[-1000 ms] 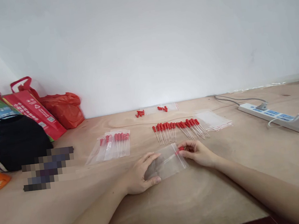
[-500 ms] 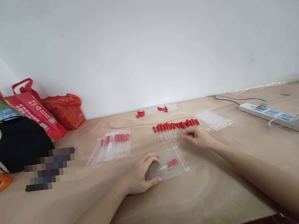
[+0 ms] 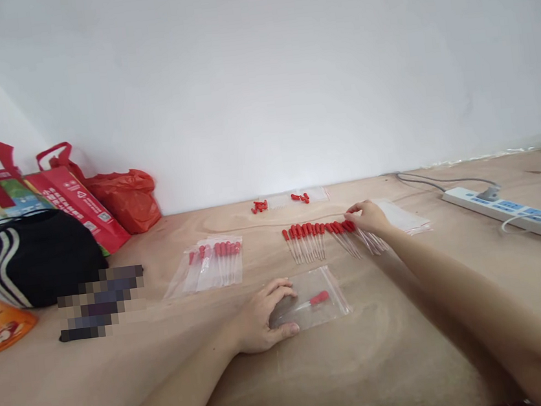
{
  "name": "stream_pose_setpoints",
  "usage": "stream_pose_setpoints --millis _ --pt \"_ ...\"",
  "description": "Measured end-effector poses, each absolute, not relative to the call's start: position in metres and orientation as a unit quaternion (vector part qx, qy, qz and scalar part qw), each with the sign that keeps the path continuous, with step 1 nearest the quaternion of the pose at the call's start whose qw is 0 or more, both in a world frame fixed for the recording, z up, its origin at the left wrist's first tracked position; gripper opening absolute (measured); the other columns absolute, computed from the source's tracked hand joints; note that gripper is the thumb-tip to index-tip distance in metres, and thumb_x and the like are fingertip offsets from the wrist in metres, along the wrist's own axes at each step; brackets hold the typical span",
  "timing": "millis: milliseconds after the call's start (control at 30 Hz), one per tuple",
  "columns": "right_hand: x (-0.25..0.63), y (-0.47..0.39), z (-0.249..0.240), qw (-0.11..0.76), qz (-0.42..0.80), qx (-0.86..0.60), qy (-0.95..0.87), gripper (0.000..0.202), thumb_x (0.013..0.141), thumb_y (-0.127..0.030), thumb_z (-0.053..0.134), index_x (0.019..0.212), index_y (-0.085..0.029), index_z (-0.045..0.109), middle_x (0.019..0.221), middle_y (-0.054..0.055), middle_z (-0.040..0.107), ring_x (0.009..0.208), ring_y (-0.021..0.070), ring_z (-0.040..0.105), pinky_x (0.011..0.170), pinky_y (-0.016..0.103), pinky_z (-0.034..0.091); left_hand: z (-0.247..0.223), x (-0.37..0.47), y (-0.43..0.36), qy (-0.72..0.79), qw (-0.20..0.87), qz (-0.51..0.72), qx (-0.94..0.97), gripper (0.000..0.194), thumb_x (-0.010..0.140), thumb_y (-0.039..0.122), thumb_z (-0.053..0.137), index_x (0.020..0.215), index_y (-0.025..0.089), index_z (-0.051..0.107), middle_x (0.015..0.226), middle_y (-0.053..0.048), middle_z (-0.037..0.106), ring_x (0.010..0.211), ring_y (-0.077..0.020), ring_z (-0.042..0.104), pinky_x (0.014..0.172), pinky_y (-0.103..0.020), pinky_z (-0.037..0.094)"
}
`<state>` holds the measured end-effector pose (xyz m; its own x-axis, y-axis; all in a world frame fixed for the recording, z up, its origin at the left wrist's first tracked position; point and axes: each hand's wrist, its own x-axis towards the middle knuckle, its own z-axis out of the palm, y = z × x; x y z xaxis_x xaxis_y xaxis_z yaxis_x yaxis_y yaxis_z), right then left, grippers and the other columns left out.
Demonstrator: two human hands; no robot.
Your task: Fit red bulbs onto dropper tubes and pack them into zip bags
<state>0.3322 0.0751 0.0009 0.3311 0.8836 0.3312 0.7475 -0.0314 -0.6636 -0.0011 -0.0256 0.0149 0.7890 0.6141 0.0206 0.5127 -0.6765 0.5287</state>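
My left hand [image 3: 266, 317] rests on the wooden table, thumb and fingers apart, at the left end of a clear zip bag [image 3: 331, 284]. One red-bulbed dropper [image 3: 319, 298] lies inside that bag. Farther back, my right hand [image 3: 370, 216] reaches over the right end of a row of red-bulbed droppers [image 3: 305, 230], its fingertips at the bulbs; whether it grips one is too small to tell. Left of the row are bagged droppers [image 3: 222, 250]. A stack of flat clear bags [image 3: 406, 215] lies behind my right hand, partly covered by it.
Loose red bulbs [image 3: 260, 206] and another clear bag [image 3: 316, 194] lie near the wall. A white power strip [image 3: 505, 209] is at the right. A black bag [image 3: 57, 260], red bags [image 3: 128, 199] and an orange packet [image 3: 5, 324] stand at the left.
My right hand has moved away from me and slightly right, from the front of the droppers to the bulbs at the row's right end. The view has shifted slightly; my left hand stays at the bag.
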Motion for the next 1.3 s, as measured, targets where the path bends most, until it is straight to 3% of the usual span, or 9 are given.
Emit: stream_pose_setpoints --millis 67,167,233,300,533,733,900,1133,1300 --pt "0.337 0.067 0.01 0.426 0.107 -0.704 -0.557 0.022 0.073 -0.035 0.049 0.077 -0.015 0.057 0.072 0.005 0.059 0.065 0.0143 0.054 0.062 0.027 0.042 0.015 -0.002 -0.026 0.315 0.257 0.093 0.909 0.044 0.076 0.04 0.054 0.115 0.025 0.042 0.13 -0.006 0.035 0.118 -0.0237 0.037 0.096 -0.038 0.033" --pt "0.337 0.044 0.016 0.542 0.194 -0.64 -0.509 0.023 0.077 -0.039 0.043 0.08 -0.017 0.049 0.066 0.001 0.057 0.049 0.0086 0.048 0.048 0.022 0.039 0.015 -0.002 -0.025 0.316 0.255 0.088 0.909 0.047 0.077 0.039 0.054 0.119 0.025 0.04 0.132 -0.006 0.034 0.118 -0.0239 0.036 0.097 -0.038 0.033" --pt "0.327 0.024 0.013 0.633 0.275 -0.569 -0.447 0.025 0.072 -0.042 0.051 0.075 -0.019 0.045 0.06 -0.002 0.054 0.043 0.0072 0.045 0.043 0.021 0.037 0.016 -0.001 -0.026 0.31 0.252 0.088 0.913 0.048 0.077 0.038 0.053 0.121 0.025 0.038 0.131 -0.007 0.035 0.118 -0.0234 0.036 0.097 -0.038 0.032" --pt "0.312 0.007 0.006 0.666 0.332 -0.535 -0.4 0.03 0.066 -0.044 0.059 0.074 -0.019 0.045 0.056 -0.004 0.053 0.043 0.0074 0.047 0.042 0.02 0.038 0.017 -0.001 -0.026 0.306 0.246 0.091 0.915 0.049 0.078 0.039 0.052 0.122 0.025 0.037 0.13 -0.007 0.036 0.118 -0.023 0.037 0.097 -0.038 0.032" --pt "0.269 -0.018 -0.014 0.678 0.471 -0.488 -0.285 0.027 0.06 -0.036 0.068 0.067 -0.02 0.046 0.055 -0.003 0.056 0.045 0.0091 0.052 0.043 0.021 0.042 0.017 -0.001 -0.027 0.328 0.242 0.085 0.909 0.054 0.077 0.043 0.052 0.125 0.027 0.033 0.131 -0.005 0.036 0.117 -0.0242 0.037 0.097 -0.04 0.032" --pt "0.251 -0.033 -0.015 0.6 0.584 -0.449 -0.312 0.021 0.06 -0.028 0.069 0.067 -0.018 0.052 0.063 0.001 0.061 0.059 0.0127 0.06 0.061 0.026 0.05 0.018 -0.001 -0.028 0.342 0.254 0.084 0.901 0.063 0.076 0.041 0.054 0.129 0.026 0.025 0.133 -0.006 0.034 0.118 -0.0239 0.036 0.098 -0.04 0.032" --pt "0.25 -0.035 -0.021 0.488 0.503 -0.484 -0.524 0.024 0.058 -0.034 0.069 0.071 -0.016 0.06 0.065 0.001 0.061 0.053 0.0098 0.052 0.053 0.024 0.045 0.017 0.0 -0.027 0.332 0.257 0.099 0.902 0.062 0.075 0.038 0.056 0.128 0.026 0.026 0.132 -0.005 0.037 0.117 -0.0239 0.038 0.097 -0.039 0.033" --pt "0.244 -0.035 -0.019 0.379 0.318 -0.461 -0.736 0.02 0.075 -0.03 0.053 0.071 -0.02 0.069 0.085 0.005 0.058 0.082 0.0154 0.053 0.075 0.028 0.042 0.017 0.002 -0.027 0.328 0.247 0.096 0.907 0.06 0.076 0.04 0.054 0.128 0.026 0.026 0.132 -0.006 0.035 0.118 -0.0238 0.037 0.097 -0.038 0.032" --pt "0.264 -0.011 -0.007 0.359 0.206 -0.571 -0.709 0.018 0.074 -0.026 0.049 0.071 -0.017 0.064 0.073 0.003 0.06 0.066 0.0133 0.053 0.062 0.024 0.041 0.017 0.002 -0.026 0.311 0.244 0.1 0.913 0.043 0.076 0.039 0.055 0.112 0.023 0.039 0.128 -0.007 0.038 0.116 -0.0223 0.038 0.096 -0.037 0.033"
